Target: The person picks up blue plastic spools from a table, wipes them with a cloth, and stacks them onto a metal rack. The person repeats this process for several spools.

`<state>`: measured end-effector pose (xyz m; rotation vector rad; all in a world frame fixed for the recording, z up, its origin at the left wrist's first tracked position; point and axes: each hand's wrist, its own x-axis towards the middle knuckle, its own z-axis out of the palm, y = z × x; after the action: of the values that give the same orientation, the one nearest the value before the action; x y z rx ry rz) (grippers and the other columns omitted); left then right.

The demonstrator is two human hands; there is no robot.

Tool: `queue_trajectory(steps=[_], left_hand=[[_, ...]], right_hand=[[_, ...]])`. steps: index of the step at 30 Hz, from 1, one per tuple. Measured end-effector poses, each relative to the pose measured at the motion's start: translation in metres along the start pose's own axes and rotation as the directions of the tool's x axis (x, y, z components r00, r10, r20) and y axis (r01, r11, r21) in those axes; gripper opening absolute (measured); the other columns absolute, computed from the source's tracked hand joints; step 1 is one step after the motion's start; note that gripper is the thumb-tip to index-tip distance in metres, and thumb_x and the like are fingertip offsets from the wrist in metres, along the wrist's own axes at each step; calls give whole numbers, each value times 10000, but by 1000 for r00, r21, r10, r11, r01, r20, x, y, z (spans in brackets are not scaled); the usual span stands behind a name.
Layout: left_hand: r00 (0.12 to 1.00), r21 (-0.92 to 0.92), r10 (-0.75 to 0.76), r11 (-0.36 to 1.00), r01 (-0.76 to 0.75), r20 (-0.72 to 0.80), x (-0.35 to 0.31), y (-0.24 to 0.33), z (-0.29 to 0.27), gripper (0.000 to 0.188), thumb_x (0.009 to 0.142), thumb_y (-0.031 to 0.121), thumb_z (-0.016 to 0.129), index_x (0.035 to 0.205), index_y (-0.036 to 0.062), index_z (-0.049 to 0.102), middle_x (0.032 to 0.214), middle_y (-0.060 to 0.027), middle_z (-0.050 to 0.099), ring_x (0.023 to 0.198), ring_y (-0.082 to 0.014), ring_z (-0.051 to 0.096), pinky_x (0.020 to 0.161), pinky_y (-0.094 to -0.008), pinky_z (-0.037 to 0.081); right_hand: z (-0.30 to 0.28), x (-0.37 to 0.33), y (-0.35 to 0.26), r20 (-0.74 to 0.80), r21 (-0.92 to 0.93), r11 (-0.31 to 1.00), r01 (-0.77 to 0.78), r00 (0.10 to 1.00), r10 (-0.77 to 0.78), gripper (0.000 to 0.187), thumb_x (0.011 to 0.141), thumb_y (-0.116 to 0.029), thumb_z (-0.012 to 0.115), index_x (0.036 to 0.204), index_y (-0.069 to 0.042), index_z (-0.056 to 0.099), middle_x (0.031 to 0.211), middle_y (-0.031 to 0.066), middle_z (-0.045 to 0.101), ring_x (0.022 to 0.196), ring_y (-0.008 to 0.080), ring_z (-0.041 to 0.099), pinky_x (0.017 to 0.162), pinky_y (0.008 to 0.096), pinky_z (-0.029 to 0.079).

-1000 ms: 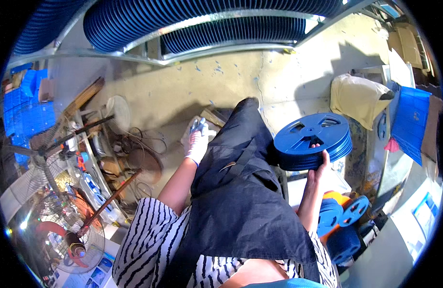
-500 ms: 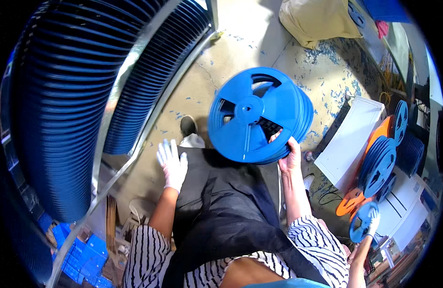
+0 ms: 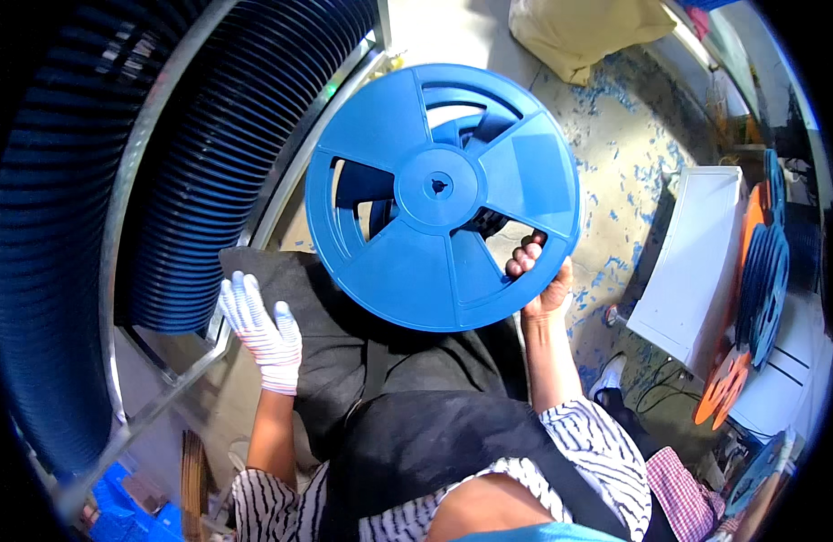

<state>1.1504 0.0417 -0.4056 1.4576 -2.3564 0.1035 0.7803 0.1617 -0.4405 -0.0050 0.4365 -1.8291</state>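
- Gripped a large blue reel [image 3: 442,210] by its lower-right rim with the bare right hand [image 3: 547,289], with the flat face toward the camera, in the upper middle of the frame.
- Had the right fingers [image 3: 523,260] curled around the rim and closed on it, visible through the lower-right opening.
- Glimpsed more blue plastic behind, through the other openings.
- Held the left hand [image 3: 265,339], in a white glove, well apart from the right one, at left of centre in the frame.
- Stretched the left fingers [image 3: 239,298] out slightly spread, with the thumb apart, beside the rack in view; could not tell whether touching it.
- Wore a black apron [image 3: 425,438] and striped sleeves [image 3: 602,461], across the lower middle.
- Had a metal rack [image 3: 144,135] at the left, loaded with two rows of dark blue discs [image 3: 222,181].
- Had a white box [image 3: 687,262] at the right, near more blue reels [image 3: 771,294] and an orange disc [image 3: 725,388].
- Saw a beige cloth [image 3: 588,32] at the upper right, above a floor [image 3: 606,172] flecked with blue.
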Motion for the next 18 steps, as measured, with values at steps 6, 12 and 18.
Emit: queue_trajectory(steps=[6,12,18], left_hand=[[989,-57,-68,997,61,-132,-39,-22,-7,562,935,297,464,1364,-51,362,1395,-216,398,1329,-395,310,1102,-522,194],[955,-156,-186,976,153,-229,-58,-36,0,577,934,300,468,1383,-39,341,1386,-229,403,1315,-405,319,1101,-510,202],[951,-294,-209,946,138,-228,-72,-13,-10,560,937,280,466,1388,-28,340,1383,-229,404,1306,-414,322,1097,-496,213]], right_hand=[[24,-55,5,-41,29,997,66,997,-65,437,803,-240,665,1122,20,520,947,104,578,861,234,569,818,390,491],[34,-104,9,-25,41,993,110,994,-109,414,791,-232,666,1109,4,543,957,99,592,865,234,585,822,392,492],[25,-132,4,105,12,994,112,988,-112,452,797,-272,693,1123,-3,533,925,76,585,826,212,571,781,365,477]])
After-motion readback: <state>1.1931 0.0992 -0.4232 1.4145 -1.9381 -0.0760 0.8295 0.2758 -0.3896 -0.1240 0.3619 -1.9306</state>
